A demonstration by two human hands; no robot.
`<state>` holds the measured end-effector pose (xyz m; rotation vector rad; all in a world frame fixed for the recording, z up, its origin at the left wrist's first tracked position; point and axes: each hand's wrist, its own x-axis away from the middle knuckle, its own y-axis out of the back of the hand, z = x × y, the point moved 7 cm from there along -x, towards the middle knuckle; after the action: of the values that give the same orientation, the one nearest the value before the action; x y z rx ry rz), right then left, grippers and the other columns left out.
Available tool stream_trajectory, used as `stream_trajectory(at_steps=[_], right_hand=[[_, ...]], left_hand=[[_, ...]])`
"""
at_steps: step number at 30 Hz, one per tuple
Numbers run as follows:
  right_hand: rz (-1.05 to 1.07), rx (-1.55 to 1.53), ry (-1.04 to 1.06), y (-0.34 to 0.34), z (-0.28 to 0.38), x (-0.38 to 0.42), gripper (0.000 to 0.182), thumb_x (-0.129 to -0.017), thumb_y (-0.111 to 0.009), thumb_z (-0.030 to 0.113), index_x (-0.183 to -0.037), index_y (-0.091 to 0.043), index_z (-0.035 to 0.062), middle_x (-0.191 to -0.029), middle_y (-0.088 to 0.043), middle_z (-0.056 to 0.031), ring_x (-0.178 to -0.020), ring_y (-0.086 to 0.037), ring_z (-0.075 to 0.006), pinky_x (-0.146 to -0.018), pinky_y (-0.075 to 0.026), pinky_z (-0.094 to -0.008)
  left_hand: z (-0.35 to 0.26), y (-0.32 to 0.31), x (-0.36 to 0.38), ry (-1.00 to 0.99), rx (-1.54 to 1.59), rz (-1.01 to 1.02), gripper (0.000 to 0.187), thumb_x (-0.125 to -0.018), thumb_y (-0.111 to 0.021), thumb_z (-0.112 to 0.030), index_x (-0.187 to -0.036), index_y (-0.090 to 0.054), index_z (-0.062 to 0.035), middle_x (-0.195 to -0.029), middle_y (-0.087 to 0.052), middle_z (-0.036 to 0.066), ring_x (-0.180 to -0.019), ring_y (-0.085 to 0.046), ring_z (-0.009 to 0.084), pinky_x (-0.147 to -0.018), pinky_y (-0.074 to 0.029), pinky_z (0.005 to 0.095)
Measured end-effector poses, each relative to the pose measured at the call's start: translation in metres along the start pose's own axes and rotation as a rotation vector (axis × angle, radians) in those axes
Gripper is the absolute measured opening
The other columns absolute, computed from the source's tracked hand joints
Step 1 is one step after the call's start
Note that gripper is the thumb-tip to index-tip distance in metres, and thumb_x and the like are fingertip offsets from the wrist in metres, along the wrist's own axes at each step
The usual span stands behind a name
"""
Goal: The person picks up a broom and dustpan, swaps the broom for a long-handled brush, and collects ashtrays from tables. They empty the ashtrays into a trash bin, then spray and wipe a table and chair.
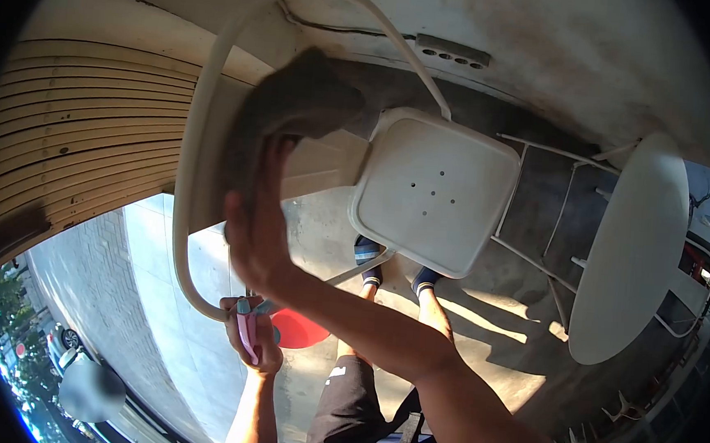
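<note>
A white metal chair has a square seat [435, 190] with several small holes and a curved tube frame [186, 168] at the left. My right hand [259, 239], slightly blurred, holds a dark grey cloth [298, 98] inside the frame's upper curve. The cloth hides part of its fingers. Lower down, my left hand [239, 349] is closed around a pink spray bottle [246, 337] with a light blue top, next to the frame's lower bend.
Behind my left hand is a red round object [302, 331]. A white oval-topped piece of furniture [633, 249] with thin metal legs stands at the right. A slatted shutter [81, 128] is at the left. A socket strip [453, 52] lies beyond the seat. My feet are below the chair.
</note>
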<state>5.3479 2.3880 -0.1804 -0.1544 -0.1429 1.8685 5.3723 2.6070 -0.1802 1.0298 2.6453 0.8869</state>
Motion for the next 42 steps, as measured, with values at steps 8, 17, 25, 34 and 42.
stream_trajectory(at_steps=[8,17,25,34,42], right_hand=[[-0.005,0.351,0.264,0.017,-0.008,-0.025,0.055,-0.082,-0.057,0.014,-0.134,-0.045,0.0040,-0.146,-0.029,-0.0246,-0.138,-0.014,-0.0509,-0.110,-0.018,-0.0593],[-0.170,0.637,0.671,0.041,0.078,-0.149,0.024,-0.069,-0.064,0.007,-0.093,-0.060,0.0032,-0.110,-0.045,-0.0231,-0.099,-0.046,-0.0406,-0.083,-0.039,-0.0501],[-0.063,0.646,0.744,0.045,0.095,-0.159,0.023,-0.083,-0.061,0.014,-0.099,-0.061,-0.0032,-0.120,-0.048,-0.0254,-0.112,-0.046,-0.0404,-0.098,-0.037,-0.0477],[-0.274,0.440,0.861,0.060,0.047,-0.194,0.025,-0.069,-0.061,0.014,-0.091,-0.056,0.0024,-0.097,-0.050,-0.0155,-0.090,-0.047,-0.0341,-0.081,-0.040,-0.0462],[-0.215,1.235,0.333,0.211,-0.119,-0.156,0.032,-0.084,-0.063,0.026,-0.100,-0.058,-0.0004,-0.101,-0.050,-0.0179,-0.097,-0.048,-0.0354,-0.084,-0.039,-0.0450]], left_hand=[[-0.041,-0.010,-0.019,-0.048,0.009,0.023,0.022,-0.080,-0.056,-0.013,-0.094,-0.058,0.0045,-0.091,-0.049,0.015,-0.075,-0.050,0.0242,-0.066,-0.042,0.0353],[-0.047,-0.012,-0.019,-0.003,-0.042,0.053,0.021,-0.079,-0.055,-0.015,-0.090,-0.056,0.0035,-0.093,-0.049,0.014,-0.084,-0.048,0.0257,-0.075,-0.041,0.0382],[-0.032,-0.009,-0.017,-0.107,-0.053,0.030,0.020,-0.079,-0.054,-0.009,-0.091,-0.058,0.0060,-0.086,-0.049,0.016,-0.077,-0.049,0.0277,-0.069,-0.040,0.0387],[-0.033,-0.013,-0.012,-0.101,-0.194,0.048,0.026,-0.089,-0.046,-0.023,-0.090,-0.055,0.0020,-0.094,-0.047,0.016,-0.090,-0.047,0.0294,-0.081,-0.039,0.0441],[-0.020,-0.009,-0.008,-0.109,-0.208,0.037,0.030,-0.090,-0.048,-0.026,-0.095,-0.055,0.0030,-0.097,-0.048,0.017,-0.093,-0.047,0.0294,-0.082,-0.039,0.0427]])
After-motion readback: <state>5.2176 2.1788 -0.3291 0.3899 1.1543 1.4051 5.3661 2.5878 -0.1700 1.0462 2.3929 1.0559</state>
